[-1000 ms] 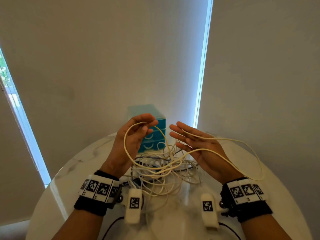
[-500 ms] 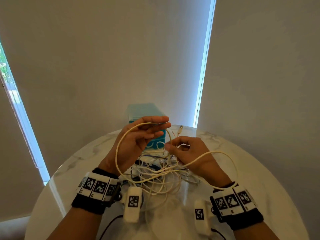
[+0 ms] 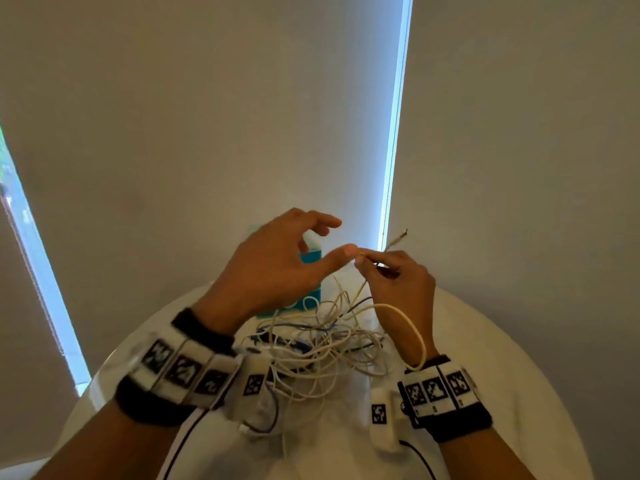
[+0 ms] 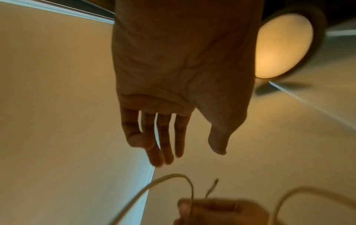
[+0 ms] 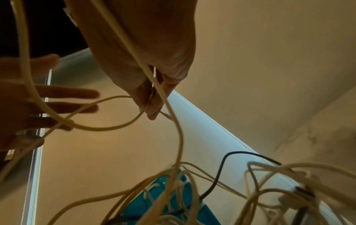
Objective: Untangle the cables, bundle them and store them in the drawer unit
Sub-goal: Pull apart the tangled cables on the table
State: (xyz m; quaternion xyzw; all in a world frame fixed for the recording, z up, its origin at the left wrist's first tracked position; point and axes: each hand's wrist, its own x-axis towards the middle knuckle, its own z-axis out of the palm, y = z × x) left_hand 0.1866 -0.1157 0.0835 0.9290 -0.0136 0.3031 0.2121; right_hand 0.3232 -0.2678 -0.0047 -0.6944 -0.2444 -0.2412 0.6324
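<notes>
Above the table my right hand (image 3: 364,260) pinches a cream cable (image 3: 408,317) just below its plug end (image 3: 398,237), which sticks up past the fingers. The same cable loops down around my right wrist. In the right wrist view the pinch (image 5: 152,105) is plain to see. My left hand (image 3: 334,239) hovers beside it with straight fingers, holding nothing, its thumb tip near the right fingertips. It also reads as open in the left wrist view (image 4: 192,153). A tangle of cream, white and dark cables (image 3: 322,341) lies below. The teal drawer unit (image 3: 313,258) stands behind, mostly hidden by my left hand.
The round white marble table (image 3: 485,358) carries the tangle near its middle. Pale roller blinds with a bright gap (image 3: 394,133) close off the back. A white plug block (image 5: 292,197) sits among the cables on the right.
My left hand has let go of the cable loop and opened. Both hands rose. The right hand, flat a second ago, now pinches the cable near its plug end.
</notes>
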